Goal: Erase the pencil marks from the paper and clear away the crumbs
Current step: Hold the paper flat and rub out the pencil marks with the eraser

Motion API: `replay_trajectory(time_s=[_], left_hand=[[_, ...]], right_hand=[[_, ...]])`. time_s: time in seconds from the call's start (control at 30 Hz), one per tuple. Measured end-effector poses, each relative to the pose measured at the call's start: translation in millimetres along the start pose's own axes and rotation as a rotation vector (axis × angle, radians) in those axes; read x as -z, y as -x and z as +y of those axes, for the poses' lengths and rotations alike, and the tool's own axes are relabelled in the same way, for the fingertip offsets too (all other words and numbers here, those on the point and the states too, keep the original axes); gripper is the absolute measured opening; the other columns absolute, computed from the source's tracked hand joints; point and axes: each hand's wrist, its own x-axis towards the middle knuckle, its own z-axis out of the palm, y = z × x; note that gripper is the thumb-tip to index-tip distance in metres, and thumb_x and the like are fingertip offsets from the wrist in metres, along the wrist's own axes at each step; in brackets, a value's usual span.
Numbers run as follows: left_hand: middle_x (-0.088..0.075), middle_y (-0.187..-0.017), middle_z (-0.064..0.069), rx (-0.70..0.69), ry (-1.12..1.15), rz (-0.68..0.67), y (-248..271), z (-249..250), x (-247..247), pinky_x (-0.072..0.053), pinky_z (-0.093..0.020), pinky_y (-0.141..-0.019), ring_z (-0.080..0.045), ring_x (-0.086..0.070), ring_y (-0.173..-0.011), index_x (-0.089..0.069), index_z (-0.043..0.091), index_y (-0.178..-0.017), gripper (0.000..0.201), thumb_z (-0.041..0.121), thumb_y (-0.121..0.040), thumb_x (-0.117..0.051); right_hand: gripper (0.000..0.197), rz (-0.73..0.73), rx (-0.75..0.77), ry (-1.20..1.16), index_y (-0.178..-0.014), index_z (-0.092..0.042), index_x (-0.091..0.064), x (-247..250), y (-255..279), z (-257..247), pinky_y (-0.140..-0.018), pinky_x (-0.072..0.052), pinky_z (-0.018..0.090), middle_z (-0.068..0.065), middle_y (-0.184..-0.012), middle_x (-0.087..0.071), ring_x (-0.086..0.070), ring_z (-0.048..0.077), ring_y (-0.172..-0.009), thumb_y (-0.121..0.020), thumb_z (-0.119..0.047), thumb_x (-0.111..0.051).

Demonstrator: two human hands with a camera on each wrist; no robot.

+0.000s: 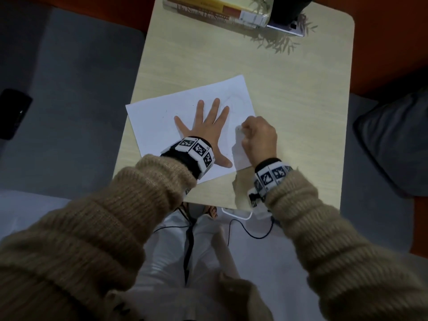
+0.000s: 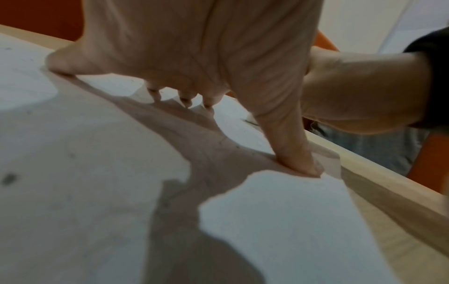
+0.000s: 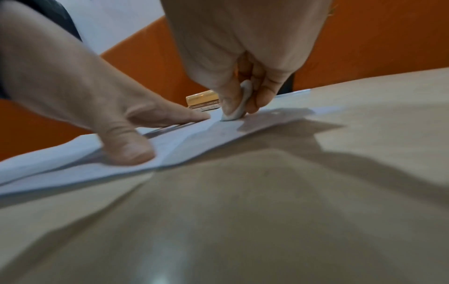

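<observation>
A white sheet of paper (image 1: 162, 121) lies tilted on the light wooden table (image 1: 289, 93). Faint curved pencil lines (image 1: 234, 98) run near its far right corner, and a few dark specks (image 2: 9, 178) dot the sheet. My left hand (image 1: 208, 126) lies flat on the paper with its fingers spread, pressing it down. My right hand (image 1: 257, 137) is at the paper's right edge and pinches a white eraser (image 3: 237, 109) between thumb and fingers; the eraser's tip touches the paper (image 3: 73, 161). In the head view the eraser shows only as a pale blur (image 1: 238, 129).
Stacked books (image 1: 213, 10) and a dark object over a device (image 1: 287, 17) sit at the table's far edge, with leaf shadows beside them. The near table edge (image 1: 208, 200) is close to my wrists. A black phone (image 1: 11, 112) lies on grey upholstery at left.
</observation>
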Motion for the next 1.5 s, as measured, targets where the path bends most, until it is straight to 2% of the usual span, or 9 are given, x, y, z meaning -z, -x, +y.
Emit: replay_trajectory(time_s=[0.13, 0.33, 0.47, 0.57, 0.73, 0.93, 1.1, 1.27, 1.5], left_hand=[[0.034, -0.152, 0.012, -0.014, -0.051, -0.017, 2, 0, 1, 0.002, -0.08, -0.099, -0.026, 0.029, -0.142, 0.023, 0.039, -0.144, 0.136, 0.059, -0.057, -0.079], [0.032, -0.153, 0.015, -0.177, -0.236, -0.123, 5, -6, 14, 0.004, -0.079, -0.101, -0.025, 0.029, -0.143, 0.021, 0.041, -0.144, 0.141, 0.053, -0.053, -0.085], [0.028, -0.154, 0.019, -0.173, -0.11, -0.081, 8, -2, 4, 0.007, -0.078, -0.1, -0.023, 0.029, -0.142, 0.014, 0.042, -0.146, 0.128, 0.061, -0.059, -0.077], [0.027, -0.154, 0.018, -0.092, -0.035, -0.005, 2, 6, 1, 0.005, -0.08, -0.097, -0.025, 0.028, -0.143, 0.017, 0.038, -0.147, 0.13, 0.071, -0.057, -0.071], [0.03, -0.153, 0.019, -0.071, -0.043, -0.015, -3, 9, 1, 0.004, -0.081, -0.097, -0.026, 0.029, -0.142, 0.019, 0.039, -0.146, 0.133, 0.071, -0.056, -0.073], [0.028, -0.154, 0.018, -0.054, -0.038, 0.002, -4, 10, -1, 0.003, -0.081, -0.096, -0.026, 0.028, -0.143, 0.019, 0.039, -0.146, 0.129, 0.066, -0.059, -0.073], [0.03, -0.153, 0.019, -0.054, -0.049, -0.018, -5, 11, 1, 0.002, -0.081, -0.096, -0.027, 0.029, -0.142, 0.02, 0.039, -0.146, 0.136, 0.071, -0.053, -0.074], [0.028, -0.154, 0.018, -0.04, -0.032, -0.002, -5, 11, 0, 0.002, -0.081, -0.097, -0.025, 0.027, -0.143, 0.018, 0.04, -0.146, 0.126, 0.057, -0.064, -0.075], [0.028, -0.154, 0.018, -0.052, -0.044, 0.0, -5, 11, 0, 0.002, -0.081, -0.095, -0.026, 0.027, -0.143, 0.018, 0.039, -0.146, 0.133, 0.068, -0.055, -0.075]], right_hand=[[0.007, -0.174, 0.101, -0.027, -0.067, 0.0, -0.057, -8, 55, -18, -0.053, -0.044, 0.033, 0.018, -0.072, -0.057, -0.054, 0.028, -0.063, -0.065, 0.005, -0.061], [0.011, -0.008, 0.145, -0.001, -0.069, -0.001, -0.059, 5, 5, -1, -0.051, -0.032, 0.025, 0.018, -0.064, -0.057, -0.051, 0.024, -0.055, -0.074, 0.008, -0.063], [0.018, -0.035, 0.161, -0.043, -0.064, -0.001, -0.054, 6, 38, 1, -0.051, -0.025, 0.021, 0.015, -0.067, -0.053, -0.042, 0.014, -0.059, -0.071, 0.01, -0.065], [0.014, -0.122, 0.137, -0.054, -0.064, -0.002, -0.058, 5, 49, 5, -0.051, -0.035, 0.027, 0.014, -0.066, -0.057, -0.052, 0.022, -0.056, -0.072, 0.004, -0.067], [0.007, -0.027, 0.042, -0.041, -0.077, 0.0, -0.068, 7, -32, 7, -0.065, -0.043, 0.035, 0.024, -0.079, -0.064, -0.06, 0.036, -0.074, -0.077, 0.001, -0.062], [0.01, -0.115, 0.169, -0.068, -0.067, -0.001, -0.064, -2, 32, -3, -0.053, -0.044, 0.033, 0.017, -0.068, -0.06, -0.056, 0.028, -0.06, -0.073, -0.003, -0.057], [0.01, -0.027, 0.08, -0.045, -0.074, 0.0, -0.069, -2, -31, 1, -0.06, -0.044, 0.033, 0.022, -0.076, -0.064, -0.061, 0.035, -0.069, -0.076, 0.001, -0.059], [0.004, -0.122, 0.2, -0.055, -0.066, -0.002, -0.064, -8, 31, -4, -0.051, -0.047, 0.034, 0.016, -0.068, -0.061, -0.058, 0.029, -0.059, -0.067, 0.001, -0.062], [0.014, 0.024, 0.129, -0.083, -0.07, 0.0, -0.067, -10, -6, -3, -0.055, -0.043, 0.031, 0.019, -0.07, -0.062, -0.058, 0.03, -0.063, -0.073, -0.003, -0.053]])
